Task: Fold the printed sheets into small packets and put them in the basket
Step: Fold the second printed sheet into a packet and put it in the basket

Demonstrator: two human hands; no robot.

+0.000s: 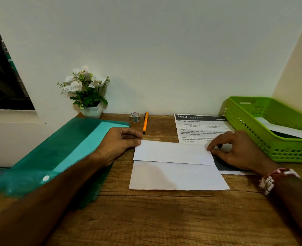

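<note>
A white sheet (178,174) lies blank side up on the wooden desk, its far part folded toward me as a flap (173,152). My left hand (118,142) pinches the flap's left corner. My right hand (235,150) pinches the flap's right corner. Behind it lies a printed sheet (200,126) headed "2659", partly under my right hand. The green plastic basket (249,128) stands at the right and holds folded paper (285,129).
A teal plastic folder (61,153) lies under my left forearm at the left. At the back by the wall stand a pot of white flowers (88,93), a tape roll (134,117) and an orange pen (145,122). The wall closes the desk's far side.
</note>
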